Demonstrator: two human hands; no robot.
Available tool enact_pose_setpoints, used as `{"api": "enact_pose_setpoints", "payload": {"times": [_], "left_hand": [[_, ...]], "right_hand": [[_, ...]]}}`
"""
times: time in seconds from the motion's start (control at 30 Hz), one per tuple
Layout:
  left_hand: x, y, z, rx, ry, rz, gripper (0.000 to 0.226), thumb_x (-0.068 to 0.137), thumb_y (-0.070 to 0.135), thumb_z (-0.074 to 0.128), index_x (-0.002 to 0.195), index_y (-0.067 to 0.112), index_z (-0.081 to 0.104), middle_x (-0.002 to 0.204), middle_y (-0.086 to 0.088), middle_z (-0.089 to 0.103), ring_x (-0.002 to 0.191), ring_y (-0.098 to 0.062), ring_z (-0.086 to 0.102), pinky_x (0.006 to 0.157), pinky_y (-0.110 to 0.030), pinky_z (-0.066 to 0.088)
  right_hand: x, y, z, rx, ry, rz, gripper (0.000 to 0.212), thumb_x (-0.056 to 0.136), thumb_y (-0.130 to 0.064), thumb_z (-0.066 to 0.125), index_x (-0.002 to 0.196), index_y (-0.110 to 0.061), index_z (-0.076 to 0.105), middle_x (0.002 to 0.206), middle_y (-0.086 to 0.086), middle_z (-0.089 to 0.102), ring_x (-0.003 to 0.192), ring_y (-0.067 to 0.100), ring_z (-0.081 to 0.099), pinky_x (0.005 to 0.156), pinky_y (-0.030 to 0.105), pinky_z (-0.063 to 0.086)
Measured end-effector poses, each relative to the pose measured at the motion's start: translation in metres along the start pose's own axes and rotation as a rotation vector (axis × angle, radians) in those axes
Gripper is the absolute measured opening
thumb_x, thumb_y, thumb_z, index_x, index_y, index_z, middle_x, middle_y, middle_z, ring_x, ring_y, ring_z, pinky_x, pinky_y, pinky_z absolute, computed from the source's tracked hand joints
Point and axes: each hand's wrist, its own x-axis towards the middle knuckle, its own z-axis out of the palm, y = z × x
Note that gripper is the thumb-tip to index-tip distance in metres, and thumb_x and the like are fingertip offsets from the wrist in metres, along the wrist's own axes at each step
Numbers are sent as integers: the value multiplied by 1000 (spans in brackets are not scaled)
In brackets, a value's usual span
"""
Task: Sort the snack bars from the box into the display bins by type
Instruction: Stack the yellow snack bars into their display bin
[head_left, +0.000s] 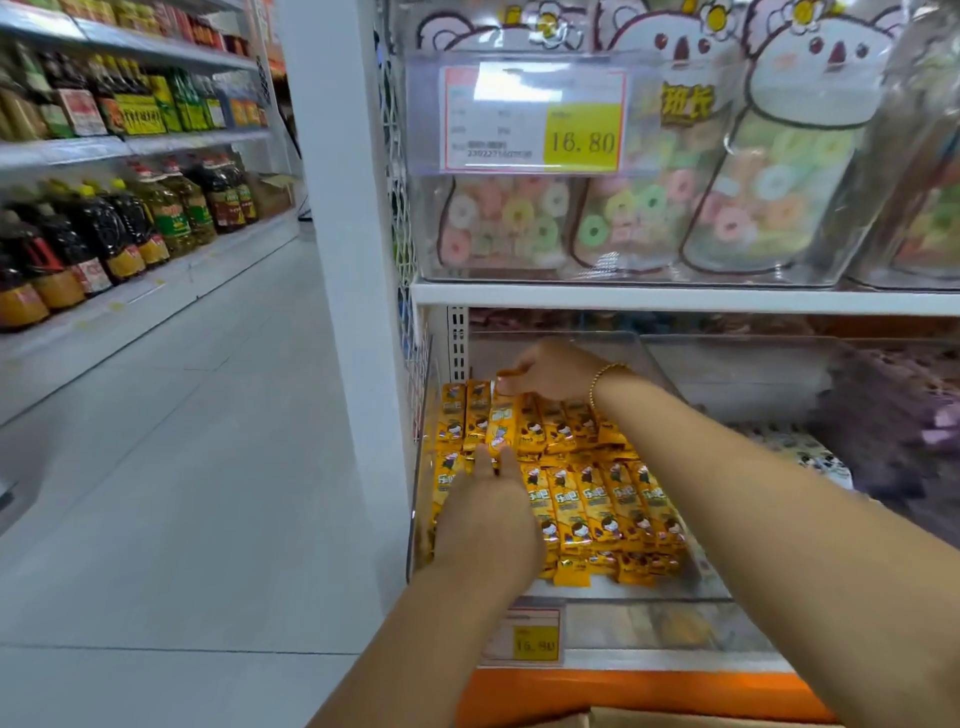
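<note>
"Yellow foil is most of my feed from here: snack bars (587, 499) packed in rows inside a clear display bin (613, 590) on the lower shelf. There is a near row and a far row, with loose ones at the front edge."

"And the hands?"

"Both reach into that bin. The left hand (488, 514) lies flat on the near row, fingers straight and pressed together. Its tips are at the near end of a single bar (501, 423) that sits slightly askew between the rows. The right hand (556, 369), a gold bracelet (605, 374) on its wrist, is at the back, fingers curled down at the far end of that same bar — pinching or only pressing, I cannot tell from this angle."

"The box?"

"Only the brown edge of a cardboard box (649, 719) at the bottom of the view, below an orange shelf base (623, 691); its contents are hidden."

"What's around?"

"A neighbouring bin (753, 374) to the right holds purple packs, blurred. On the shelf above sits a clear tub (810, 275) of koala-print bags with ring-shaped gummies, and a price tag (535, 119) reading 16.80. A second tag (535, 642) with the same figure hangs under the yellow bin. Off to the left — across a pale tiled floor (208, 467) — stand shelves of oil bottles (166, 213)."
</note>
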Motion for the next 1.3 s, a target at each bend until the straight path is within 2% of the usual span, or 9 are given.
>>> {"api": "enact_pose_setpoints", "payload": {"times": [0.23,0.37,0.5,0.6,0.77,0.87,1.0,1.13,1.3], "left_hand": [[1,4,-6,-13,29,29,68,95,32,51,150,13,16,159,-10,8,141,-31,23,113,-36,25],[2,4,-4,81,-20,53,68,95,31,51,150,10,17,159,-12,3,145,-31,12,118,-38,7],[3,1,-3,69,-35,60,68,95,30,51,150,8,17,160,-11,3,146,-28,11,118,-36,6],[3,-3,-2,78,-32,82,62,97,32,47,147,4,23,155,-12,23,143,-25,20,118,-36,6],[0,-7,-3,-29,-44,67,50,96,32,49,136,5,38,139,-9,44,132,-23,38,118,-34,4],[-2,-10,-5,-56,-61,81,52,97,33,48,139,5,36,149,-12,35,140,-23,28,118,-33,0],[-3,-15,-8,-124,-92,86,52,96,33,51,139,6,39,144,-10,41,140,-27,26,115,-34,19],[-4,-19,-9,-219,-37,76,45,93,33,55,133,14,48,124,-6,54,110,-19,52,82,-25,41],[-7,-16,-10,-221,48,77,43,93,30,56,133,14,49,134,-3,48,117,-17,52,86,-23,40]], "right_hand": [[4,3,21,442,71,68,22,82,-21,74,101,-10,69,87,3,72,58,4,62,47,10,44],[0,7,24,369,94,37,18,83,-19,72,99,-12,66,92,3,70,61,5,61,49,10,45],[-3,4,22,231,24,-16,43,83,-29,73,120,-12,62,120,4,63,88,10,60,76,18,44],[-4,0,16,94,-125,-13,67,82,-40,71,138,-13,47,133,3,54,113,17,54,90,25,39],[-8,-3,16,122,-165,28,63,83,-40,70,136,-14,47,129,2,53,93,14,55,81,26,44],[-15,-4,16,306,-144,41,56,83,-28,72,130,-15,46,116,1,52,82,10,52,68,21,46],[-30,-3,8,641,-202,60,47,84,-11,71,124,-20,48,81,-2,60,60,8,49,56,19,42],[-49,9,-3,688,-36,-2,35,81,-12,73,112,-25,62,100,-2,67,88,14,64,78,25,55],[-71,24,-7,1091,203,89,27,81,2,69,102,-11,58,113,9,59,102,27,64,78,29,59]]}}
